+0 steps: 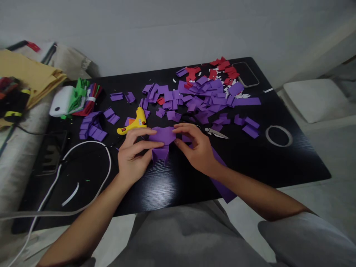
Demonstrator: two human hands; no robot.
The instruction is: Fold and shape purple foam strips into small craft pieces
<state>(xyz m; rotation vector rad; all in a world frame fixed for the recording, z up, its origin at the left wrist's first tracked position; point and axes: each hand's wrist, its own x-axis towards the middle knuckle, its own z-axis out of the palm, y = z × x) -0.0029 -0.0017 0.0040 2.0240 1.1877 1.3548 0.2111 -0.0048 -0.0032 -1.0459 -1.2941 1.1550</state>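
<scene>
Near the front of the black table, both hands hold a folded purple paper piece [163, 135] with a flap standing down toward me. My left hand [135, 152] grips its left side, fingers on top and thumb at the lower fold. The fingertips and thumb of my right hand [196, 146] pinch its right edge. A yellow glue gun [136, 123] lies just beyond my left hand. Scissors [215, 132] rest beyond my right hand, their handles partly hidden. Under my right wrist runs a long purple paper strip [224, 187], hanging over the front edge.
Many folded purple pieces [200, 94] and red scraps [224, 66] cover the back of the black table [289, 163]. A tape ring [279, 136] lies at right. White cable [109, 159] loops at left, near a phone [50, 159]. Green paper strips [79, 96] sit behind.
</scene>
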